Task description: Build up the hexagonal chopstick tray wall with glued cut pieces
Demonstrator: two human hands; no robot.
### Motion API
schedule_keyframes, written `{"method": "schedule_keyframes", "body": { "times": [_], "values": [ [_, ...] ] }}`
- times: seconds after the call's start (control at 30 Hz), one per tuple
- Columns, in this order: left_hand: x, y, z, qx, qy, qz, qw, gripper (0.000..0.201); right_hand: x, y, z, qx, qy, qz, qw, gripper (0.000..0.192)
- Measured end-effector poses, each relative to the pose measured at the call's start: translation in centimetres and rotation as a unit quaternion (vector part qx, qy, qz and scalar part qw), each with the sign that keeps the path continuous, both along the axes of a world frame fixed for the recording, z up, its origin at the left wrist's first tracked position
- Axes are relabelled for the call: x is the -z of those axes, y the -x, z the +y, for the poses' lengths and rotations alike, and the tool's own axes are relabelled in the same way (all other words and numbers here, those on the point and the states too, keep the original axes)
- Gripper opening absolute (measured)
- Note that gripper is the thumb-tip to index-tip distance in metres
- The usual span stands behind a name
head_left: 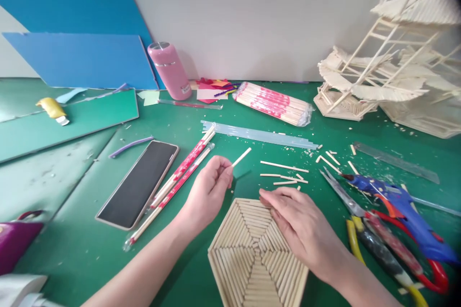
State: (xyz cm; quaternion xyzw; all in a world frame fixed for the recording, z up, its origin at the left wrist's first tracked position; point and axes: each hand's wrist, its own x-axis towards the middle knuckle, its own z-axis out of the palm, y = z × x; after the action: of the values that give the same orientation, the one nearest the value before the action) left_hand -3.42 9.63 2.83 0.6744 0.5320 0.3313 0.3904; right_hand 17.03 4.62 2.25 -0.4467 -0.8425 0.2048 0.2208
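Between the thumb and fingers of my left hand [212,187] is a short, thin wooden stick [242,157], pointing up and to the right. A hexagonal panel [239,254] of thin sticks, set in rings around a small centre, lies on the table in front of me. My right hand [304,228] rests over its upper right edge, fingers stretched out; part of that edge is hidden beneath it. Several cut stick pieces [284,165] lie just beyond my right hand. To the left of my left hand are wrapped chopsticks [180,172] and a phone [139,184].
At right lie scissors [382,230], yellow-handled pliers [374,244] and a blue glue gun [399,201]. Behind are glue sticks [259,134], a chopstick pack [273,103] and a pink bottle [170,71]. A stick-built tower model [389,72] stands back right; a yellow cutter [53,109] lies left.
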Motion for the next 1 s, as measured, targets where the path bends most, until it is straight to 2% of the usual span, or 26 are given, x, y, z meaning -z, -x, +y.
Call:
{"method": "schedule_keyframes", "body": {
  "times": [0.17, 0.43, 0.53, 0.63, 0.7, 0.77, 0.87, 0.93, 1.0],
  "values": [
    [0.6, -0.3, -1.0, -0.039, 0.012, -0.015, 0.999, 0.013, 0.4, -0.1, -0.2, 0.000, -0.027, -0.005, 1.000, 0.048],
    [0.5, -0.7, -1.4, 0.019, 0.002, -0.008, 1.000, 0.010, 0.6, -0.6, -0.5, 0.061, -0.041, 0.010, 0.997, 0.050],
    [0.5, -0.9, -1.7, 0.041, -0.019, 0.016, 0.999, 0.011, 0.0, -1.5, -0.8, 0.127, -0.045, 0.023, 0.991, 0.043],
    [0.4, -1.1, -2.1, 0.054, -0.049, 0.056, 0.996, 0.011, -0.5, -4.0, -1.6, 0.275, -0.083, 0.021, 0.958, 0.034],
    [0.3, -1.2, -2.4, 0.061, -0.073, 0.084, 0.992, 0.010, -0.6, -6.5, -2.2, 0.395, -0.112, 0.005, 0.912, 0.029],
    [0.3, -1.2, -2.6, 0.079, -0.108, 0.101, 0.986, 0.008, -0.6, -9.3, -2.9, 0.494, -0.096, -0.020, 0.864, 0.030],
    [0.3, -1.4, -3.1, 0.140, -0.166, 0.100, 0.971, 0.010, -0.5, -13.1, -3.5, 0.536, -0.066, -0.110, 0.834, 0.035],
    [0.3, -1.7, -3.6, 0.189, -0.189, 0.106, 0.958, 0.012, -0.6, -14.9, -3.7, 0.528, -0.031, -0.143, 0.837, 0.033],
    [0.4, -2.0, -4.0, 0.241, -0.194, 0.121, 0.943, 0.012, -0.7, -16.2, -3.6, 0.508, 0.003, -0.135, 0.851, 0.025]
  ]
}}
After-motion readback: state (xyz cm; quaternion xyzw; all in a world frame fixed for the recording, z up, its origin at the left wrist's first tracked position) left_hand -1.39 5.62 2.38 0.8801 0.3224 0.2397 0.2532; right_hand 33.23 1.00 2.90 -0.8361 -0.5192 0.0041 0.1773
